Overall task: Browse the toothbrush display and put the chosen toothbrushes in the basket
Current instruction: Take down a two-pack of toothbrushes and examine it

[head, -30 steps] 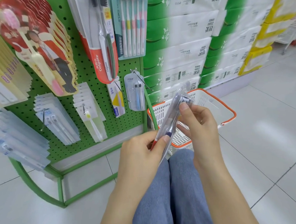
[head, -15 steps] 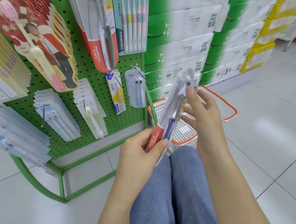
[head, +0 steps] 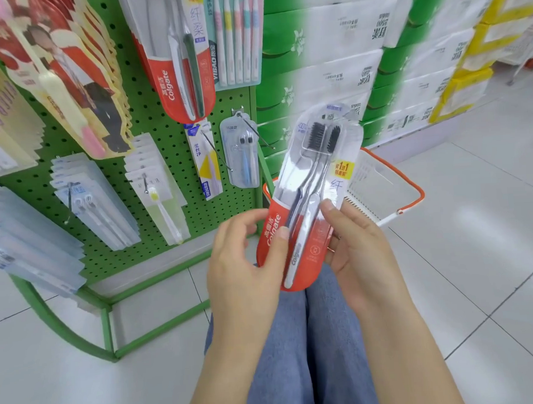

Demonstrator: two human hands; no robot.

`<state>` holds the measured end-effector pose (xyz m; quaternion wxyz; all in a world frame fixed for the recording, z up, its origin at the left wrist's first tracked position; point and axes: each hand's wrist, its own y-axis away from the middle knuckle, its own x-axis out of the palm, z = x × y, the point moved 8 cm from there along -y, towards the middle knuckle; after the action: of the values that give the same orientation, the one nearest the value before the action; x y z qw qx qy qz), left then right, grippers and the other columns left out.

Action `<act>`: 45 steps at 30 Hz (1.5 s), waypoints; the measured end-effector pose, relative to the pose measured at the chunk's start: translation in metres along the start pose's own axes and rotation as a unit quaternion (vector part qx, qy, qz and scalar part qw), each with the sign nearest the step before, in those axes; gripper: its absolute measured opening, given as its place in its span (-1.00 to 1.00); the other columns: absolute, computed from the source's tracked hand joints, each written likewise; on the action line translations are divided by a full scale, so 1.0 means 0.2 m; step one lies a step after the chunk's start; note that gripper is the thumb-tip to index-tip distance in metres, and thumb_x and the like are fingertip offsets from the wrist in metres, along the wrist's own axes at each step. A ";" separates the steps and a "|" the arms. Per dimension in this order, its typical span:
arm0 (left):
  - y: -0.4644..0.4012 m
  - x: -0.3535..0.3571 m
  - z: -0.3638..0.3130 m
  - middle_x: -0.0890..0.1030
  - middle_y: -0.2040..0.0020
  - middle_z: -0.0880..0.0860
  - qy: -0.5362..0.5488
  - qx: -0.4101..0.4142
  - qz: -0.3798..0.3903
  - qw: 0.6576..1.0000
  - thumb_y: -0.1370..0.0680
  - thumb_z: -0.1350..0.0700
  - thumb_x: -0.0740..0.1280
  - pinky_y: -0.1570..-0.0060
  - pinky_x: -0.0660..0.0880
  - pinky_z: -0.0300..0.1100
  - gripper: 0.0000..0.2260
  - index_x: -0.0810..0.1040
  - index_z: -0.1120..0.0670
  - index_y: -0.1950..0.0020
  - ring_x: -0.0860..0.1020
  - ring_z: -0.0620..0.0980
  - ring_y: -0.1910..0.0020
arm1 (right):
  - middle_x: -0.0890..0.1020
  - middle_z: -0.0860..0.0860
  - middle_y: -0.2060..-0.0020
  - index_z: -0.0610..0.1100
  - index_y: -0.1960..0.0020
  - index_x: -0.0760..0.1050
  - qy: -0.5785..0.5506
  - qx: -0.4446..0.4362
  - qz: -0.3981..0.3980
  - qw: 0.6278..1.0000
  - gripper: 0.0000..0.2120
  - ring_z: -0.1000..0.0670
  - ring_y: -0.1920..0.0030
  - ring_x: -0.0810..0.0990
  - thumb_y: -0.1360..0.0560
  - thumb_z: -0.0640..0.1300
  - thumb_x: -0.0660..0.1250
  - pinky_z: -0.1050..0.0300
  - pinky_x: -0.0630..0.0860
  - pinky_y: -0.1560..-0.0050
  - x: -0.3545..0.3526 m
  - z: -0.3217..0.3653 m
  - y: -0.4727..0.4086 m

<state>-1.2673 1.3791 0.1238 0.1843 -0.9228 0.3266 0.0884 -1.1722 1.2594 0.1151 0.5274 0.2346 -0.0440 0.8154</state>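
I have the Colgate twin pack (head: 303, 218) up in front of me, face toward the camera, held over my knees. My left hand (head: 246, 258) pinches its red lower left edge, thumb on the front beside the logo and the other fingers curled round behind; my right hand (head: 357, 246) grips the right edge, thumb laid on the clear blister by the handles, fingers hidden behind the card. The pack's long axis runs from low and near me, at the rounded red end, up and slightly to the right, so the two dark bristle heads point away from me, toward the tissue stacks (head: 328, 59). The basket (head: 413, 191) sits on the floor directly behind and right of the pack, its orange rim showing past the pack's upper right side; the pack's top overlaps its near corner in this view, though I judge it well above the rim, not touching. My right hand is the nearer one to the basket, so I would let the left release and carry the pack forward and right, head end first. The green pegboard rack (head: 176, 163) stands to my left, clear of that path.
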 end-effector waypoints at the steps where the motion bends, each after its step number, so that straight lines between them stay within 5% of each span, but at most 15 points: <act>1: 0.01 0.01 -0.01 0.55 -0.05 -0.24 -0.032 0.016 0.000 0.999 -0.45 -0.17 0.36 -0.09 0.42 -0.37 -0.77 0.57 -0.17 -0.08 0.52 -0.24 -0.10 | 0.67 -0.03 0.25 -0.12 0.07 0.60 -0.002 0.000 -0.002 1.000 -0.87 0.08 0.33 0.59 -0.54 -0.17 0.27 0.25 0.54 0.31 0.00 0.00 0.00; 7: 0.03 0.05 -0.04 0.55 0.07 -0.23 -0.138 0.059 -0.005 0.989 -0.41 -0.25 0.28 0.01 0.35 -0.31 -0.63 0.61 -0.13 -0.12 0.48 -0.15 0.01 | 0.66 0.00 0.35 -0.11 0.18 0.60 -0.003 -0.006 -0.002 1.000 -0.80 0.09 0.38 0.61 -0.57 -0.19 0.26 0.28 0.52 0.38 0.02 0.00 0.02; 24: 0.01 0.06 -0.03 0.60 -0.01 -0.18 -0.064 0.044 0.030 0.996 -0.47 -0.25 0.24 -0.08 0.51 -0.05 -0.59 0.63 -0.10 -0.19 0.57 -0.05 -0.04 | 0.68 -0.04 0.25 -0.13 0.13 0.62 0.004 -0.015 -0.005 1.000 -0.84 0.08 0.30 0.61 -0.56 -0.17 0.28 0.24 0.56 0.26 0.01 0.01 0.00; 30: 0.01 0.02 0.08 0.64 -0.04 -0.21 0.056 -0.039 0.053 0.996 -0.57 0.00 0.35 -0.03 0.45 -0.42 -0.83 0.63 -0.09 -0.15 0.59 -0.24 -0.06 | 0.61 -0.03 0.26 -0.13 0.07 0.59 -0.007 -0.009 -0.050 0.999 -0.86 0.05 0.30 0.52 -0.57 -0.15 0.27 0.29 0.52 0.34 -0.06 0.01 -0.04; 37: 0.03 0.05 0.17 0.70 -0.04 0.02 0.236 -0.183 0.089 0.950 -0.54 0.24 0.35 0.24 0.57 -0.28 -0.78 0.60 0.08 -0.17 0.67 -0.13 0.14 | 0.62 0.03 0.34 -0.15 0.03 0.58 -0.035 -0.014 -0.066 0.997 -0.83 0.12 0.39 0.54 -0.59 -0.14 0.23 0.30 0.49 0.37 -0.10 0.01 -0.04; 45: 0.02 0.02 0.11 0.72 0.10 -0.03 0.251 -0.155 0.049 0.954 -0.52 0.26 0.37 0.23 0.60 -0.25 -0.84 0.62 0.03 -0.01 0.67 -0.11 0.17 | 0.63 0.05 0.31 -0.14 0.00 0.59 0.013 -0.005 -0.015 1.000 -0.84 0.10 0.34 0.58 -0.58 -0.19 0.23 0.26 0.56 0.29 -0.10 0.00 -0.01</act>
<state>-1.2674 1.3835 0.1013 -0.0534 -0.9152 0.3898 -0.0875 -1.1651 1.2442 0.1060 0.5412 0.2216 -0.0374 0.8103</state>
